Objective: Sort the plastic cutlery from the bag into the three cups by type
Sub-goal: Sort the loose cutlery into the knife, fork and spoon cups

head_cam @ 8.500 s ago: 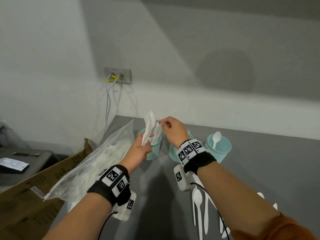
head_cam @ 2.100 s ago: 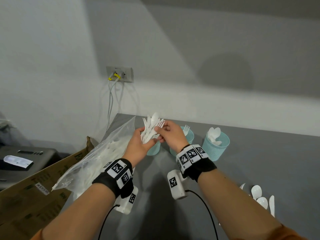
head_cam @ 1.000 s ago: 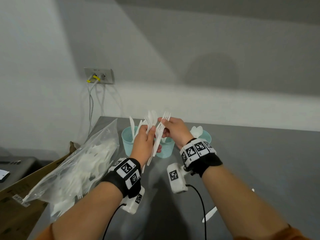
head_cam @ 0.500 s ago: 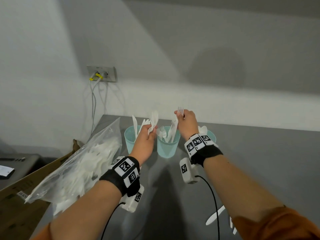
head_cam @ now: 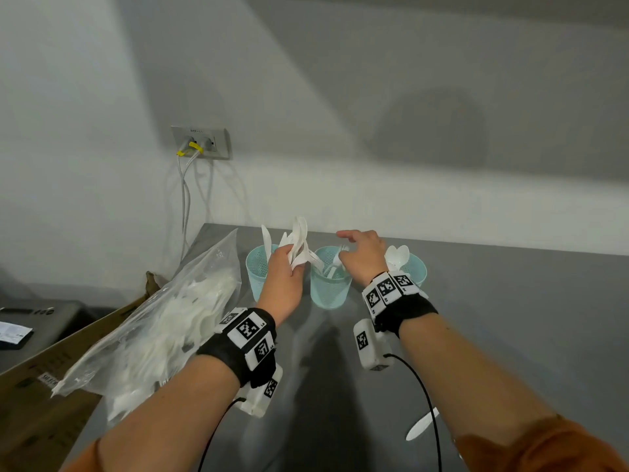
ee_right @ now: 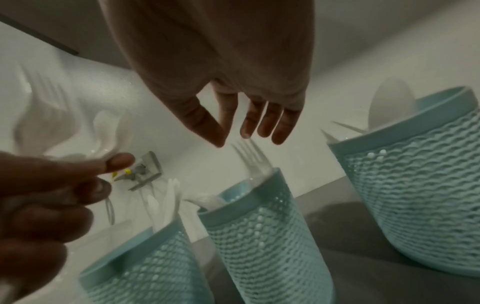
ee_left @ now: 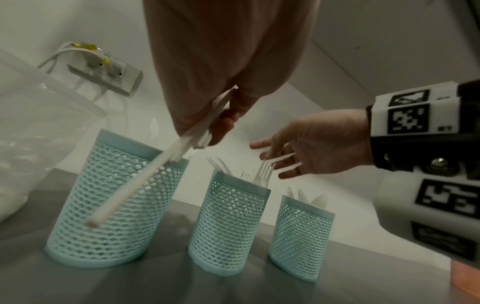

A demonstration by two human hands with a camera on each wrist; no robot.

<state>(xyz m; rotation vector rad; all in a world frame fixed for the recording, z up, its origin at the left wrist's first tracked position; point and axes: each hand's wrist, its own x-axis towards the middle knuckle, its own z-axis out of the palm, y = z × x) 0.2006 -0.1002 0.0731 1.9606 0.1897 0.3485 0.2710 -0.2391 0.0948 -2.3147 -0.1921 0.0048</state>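
Three teal mesh cups stand in a row at the table's back: the left cup (head_cam: 258, 272) with knives, the middle cup (head_cam: 329, 289) with forks, the right cup (head_cam: 414, 267) with spoons. My left hand (head_cam: 292, 260) grips a bundle of white cutlery (head_cam: 300, 241) above and between the left and middle cups; the bundle's handles (ee_left: 145, 181) hang down in front of the left cup (ee_left: 114, 205). My right hand (head_cam: 343, 245) hovers over the middle cup with its fingers (ee_right: 259, 121) spread and empty. Just under them a fork (ee_right: 250, 157) stands in the middle cup (ee_right: 259, 226).
A clear plastic bag (head_cam: 163, 321) full of white cutlery lies at the table's left edge, over a cardboard box (head_cam: 37, 396). A loose white knife (head_cam: 421, 426) lies on the grey table (head_cam: 510, 318) near my right forearm. A wall socket (head_cam: 200, 143) with cables is behind.
My right hand, which pinched a fork above the middle cup, has let it go into that cup and spread its fingers. The left hand keeps its bundle, held slightly lower.
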